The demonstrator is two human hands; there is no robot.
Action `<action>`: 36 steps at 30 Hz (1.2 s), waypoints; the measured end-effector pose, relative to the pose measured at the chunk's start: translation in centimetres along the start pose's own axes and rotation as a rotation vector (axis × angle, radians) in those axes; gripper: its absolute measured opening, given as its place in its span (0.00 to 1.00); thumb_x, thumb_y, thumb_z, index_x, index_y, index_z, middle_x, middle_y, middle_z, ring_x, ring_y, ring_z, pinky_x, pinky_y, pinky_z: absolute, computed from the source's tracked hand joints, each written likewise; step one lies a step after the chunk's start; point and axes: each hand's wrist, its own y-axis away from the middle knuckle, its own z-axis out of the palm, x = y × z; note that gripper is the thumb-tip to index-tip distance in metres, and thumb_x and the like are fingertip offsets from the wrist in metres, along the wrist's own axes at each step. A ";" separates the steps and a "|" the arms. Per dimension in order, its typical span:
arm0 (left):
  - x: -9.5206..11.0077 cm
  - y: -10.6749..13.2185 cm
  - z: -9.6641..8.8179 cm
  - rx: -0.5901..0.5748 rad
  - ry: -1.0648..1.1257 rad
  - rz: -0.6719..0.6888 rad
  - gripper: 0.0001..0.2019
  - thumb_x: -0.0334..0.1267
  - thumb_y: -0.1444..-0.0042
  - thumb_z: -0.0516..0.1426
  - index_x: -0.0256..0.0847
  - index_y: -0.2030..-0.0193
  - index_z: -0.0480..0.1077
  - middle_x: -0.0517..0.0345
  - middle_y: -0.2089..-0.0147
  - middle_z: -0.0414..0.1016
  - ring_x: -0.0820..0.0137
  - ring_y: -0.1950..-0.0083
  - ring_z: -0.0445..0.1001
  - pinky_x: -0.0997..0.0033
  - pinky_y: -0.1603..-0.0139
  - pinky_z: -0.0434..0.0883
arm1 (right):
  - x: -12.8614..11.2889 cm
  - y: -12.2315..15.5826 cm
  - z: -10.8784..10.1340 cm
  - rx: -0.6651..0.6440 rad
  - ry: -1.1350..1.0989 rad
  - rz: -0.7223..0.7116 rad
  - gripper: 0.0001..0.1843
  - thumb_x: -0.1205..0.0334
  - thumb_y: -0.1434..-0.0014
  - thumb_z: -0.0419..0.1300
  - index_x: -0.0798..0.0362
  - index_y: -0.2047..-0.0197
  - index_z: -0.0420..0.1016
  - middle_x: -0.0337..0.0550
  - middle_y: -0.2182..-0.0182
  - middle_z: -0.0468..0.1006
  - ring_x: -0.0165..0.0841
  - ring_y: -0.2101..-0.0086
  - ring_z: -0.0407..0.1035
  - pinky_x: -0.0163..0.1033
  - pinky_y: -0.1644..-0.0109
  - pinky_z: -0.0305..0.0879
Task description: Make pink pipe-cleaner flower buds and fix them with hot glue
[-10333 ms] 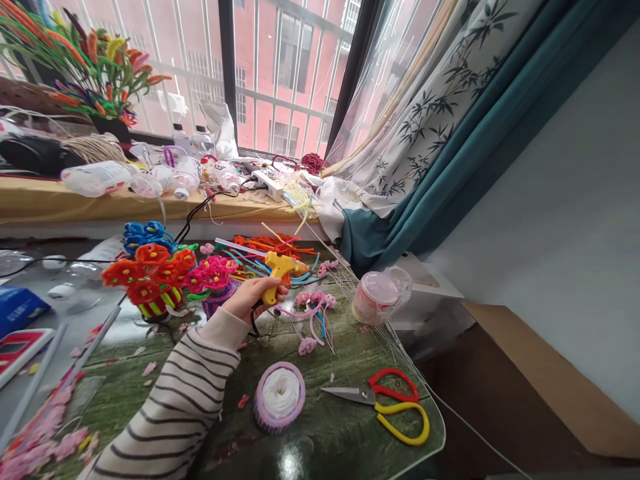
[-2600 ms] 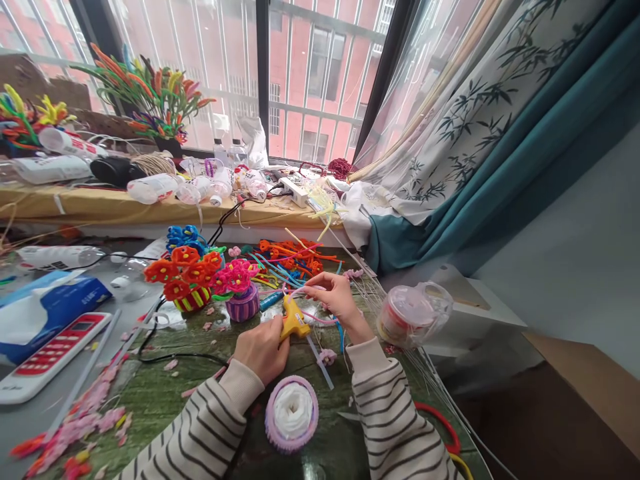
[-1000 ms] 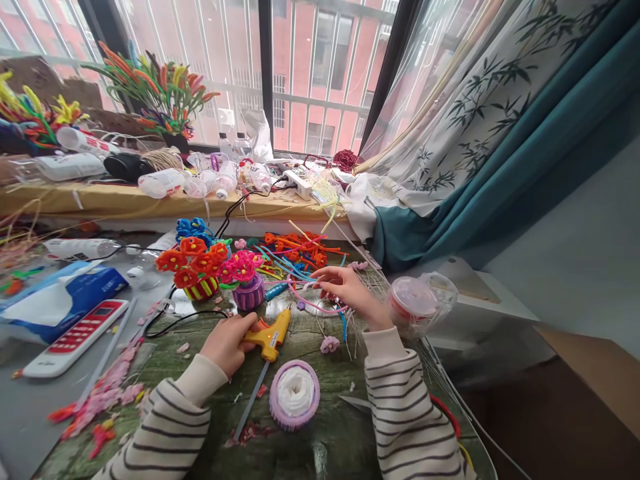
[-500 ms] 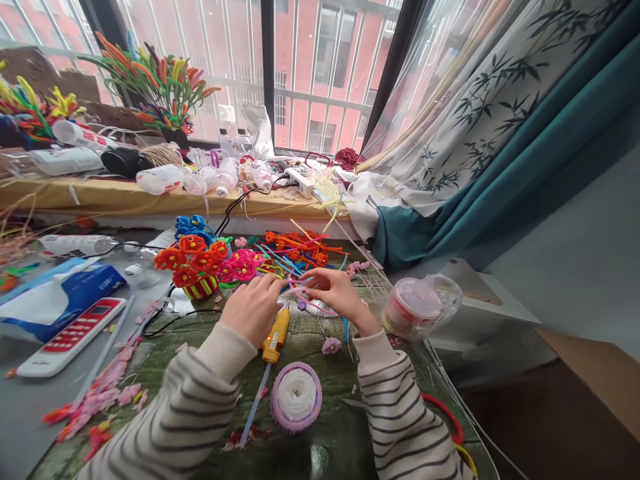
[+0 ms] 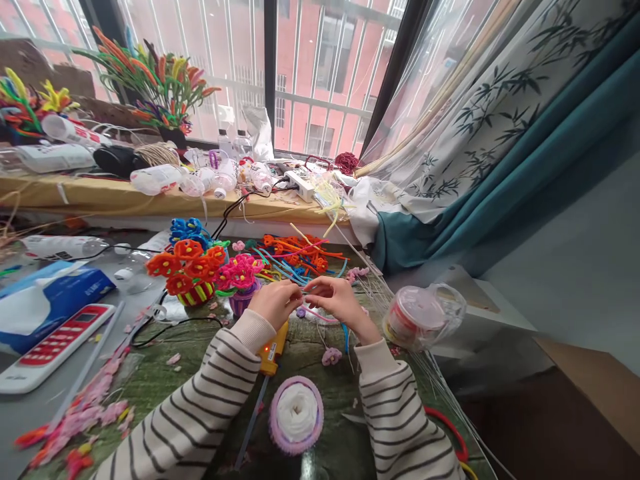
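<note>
My left hand (image 5: 273,302) and my right hand (image 5: 336,299) meet above the green table top (image 5: 165,373), fingertips pinched together on a thin pink pipe cleaner piece (image 5: 313,313) that loops down between them. The yellow glue gun (image 5: 270,350) lies on the table under my left wrist, its small light glowing. In front of me stands a purple-rimmed cup with white filling (image 5: 295,413). A small pink pipe cleaner flower (image 5: 330,355) lies by my right wrist.
Orange (image 5: 187,267) and pink (image 5: 240,273) pipe cleaner flower pots stand left of my hands, loose coloured pipe cleaners (image 5: 295,257) behind. A plastic tub (image 5: 420,319) sits right, scissors (image 5: 445,433) near the edge, a calculator (image 5: 50,347) and tissue pack (image 5: 50,300) left.
My left hand let go of the glue gun, which now lies on the table, and moved up to join my right hand on the pink pipe cleaner.
</note>
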 end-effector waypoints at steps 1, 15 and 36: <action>0.0 -0.1 0.0 0.001 0.004 0.005 0.07 0.37 0.39 0.56 0.41 0.65 0.75 0.54 0.64 0.79 0.64 0.61 0.77 0.71 0.63 0.67 | -0.1 0.0 0.1 0.002 -0.003 0.006 0.16 0.52 0.54 0.71 0.54 0.65 0.80 0.42 0.75 0.81 0.35 0.74 0.77 0.38 0.67 0.74; -0.4 -0.4 -0.2 -0.005 -0.005 -0.026 0.10 0.34 0.39 0.52 0.41 0.63 0.76 0.52 0.59 0.81 0.60 0.57 0.78 0.69 0.62 0.68 | -3.7 3.5 -3.9 -0.032 1.073 0.341 0.07 0.64 0.50 0.67 0.53 0.78 0.78 0.51 0.72 0.81 0.44 0.68 0.76 0.39 0.68 0.60; -0.3 -0.7 0.8 0.050 0.244 -0.097 0.11 0.34 0.44 0.56 0.40 0.77 0.74 0.55 0.79 0.76 0.65 0.72 0.75 0.71 0.68 0.64 | -3.2 1.2 -2.1 0.006 1.061 0.195 0.11 0.62 0.35 0.57 0.54 0.62 0.82 0.46 0.66 0.84 0.34 0.64 0.76 0.34 0.60 0.64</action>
